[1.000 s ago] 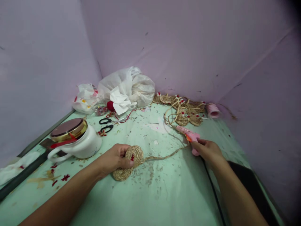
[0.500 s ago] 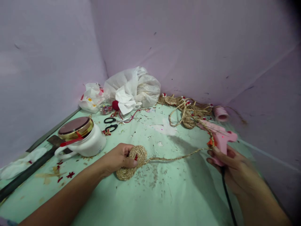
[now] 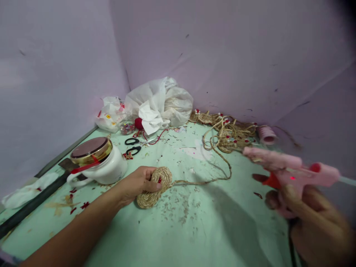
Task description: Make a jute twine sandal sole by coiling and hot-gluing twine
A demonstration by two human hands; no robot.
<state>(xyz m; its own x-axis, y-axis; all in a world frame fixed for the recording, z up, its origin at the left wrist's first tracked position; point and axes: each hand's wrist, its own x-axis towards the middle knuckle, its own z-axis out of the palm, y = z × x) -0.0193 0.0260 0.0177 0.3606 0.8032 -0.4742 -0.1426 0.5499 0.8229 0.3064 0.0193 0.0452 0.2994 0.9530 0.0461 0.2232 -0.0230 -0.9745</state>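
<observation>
My left hand (image 3: pixel 143 185) grips a flat figure-eight coil of braided twine (image 3: pixel 164 176), thumb on top near a small red spot at its centre. From the coil a loose length of twine (image 3: pixel 194 183) runs right across the table, then curves back toward the pile at the wall. On the right, my right hand (image 3: pixel 308 215) is wrapped round the handle of a pink glue gun (image 3: pixel 289 181), with its orange-red trigger showing and a red light lit. The gun's nozzle points left, above the table. Motion blurs this hand a little.
Twine pieces with red and white beads (image 3: pixel 233 133) lie by the wall, beside a pink roll (image 3: pixel 267 134). Black-handled scissors (image 3: pixel 133 150), a plastic bag (image 3: pixel 178 104) and a lidded white mug (image 3: pixel 108 167) stand left. A hammer (image 3: pixel 36 200) lies at the table's left edge.
My right hand has let go of the twine and moved right and toward me, lifting the glue gun. The twine now lies slack on the table. The left hand has barely moved.
</observation>
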